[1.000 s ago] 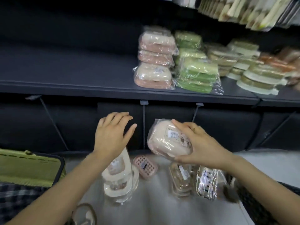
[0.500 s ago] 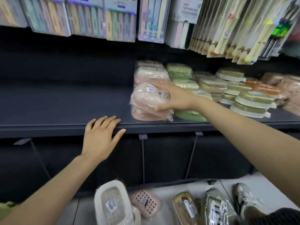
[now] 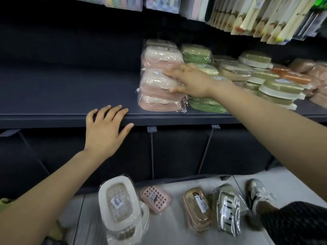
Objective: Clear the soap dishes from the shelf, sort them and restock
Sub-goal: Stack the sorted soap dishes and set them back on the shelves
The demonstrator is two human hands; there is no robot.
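Plastic-wrapped pink soap dishes (image 3: 159,98) are stacked at the front of the dark shelf (image 3: 62,96), with a second pink stack (image 3: 161,56) behind. My right hand (image 3: 190,80) lies on the topmost dish of the front stack, fingers stretched across its lid and thumb against its side. My left hand (image 3: 106,128) rests flat on the shelf's front edge, holding nothing. On the floor below lie white soap dishes (image 3: 116,206), a pink grid dish (image 3: 155,198), brown dishes (image 3: 197,209) and a wrapped green striped pack (image 3: 227,211).
Green dishes (image 3: 205,105) sit right of the pink stack, then olive-and-white dishes (image 3: 276,91) and orange ones (image 3: 290,76). The shelf's left half is bare. Packaged toothbrushes (image 3: 256,20) hang above. A shoe (image 3: 256,193) stands on the floor at right.
My right hand carried a wrapped pink dish up from the floor and set it on the front pink stack. My left hand rose and settled on the shelf edge.
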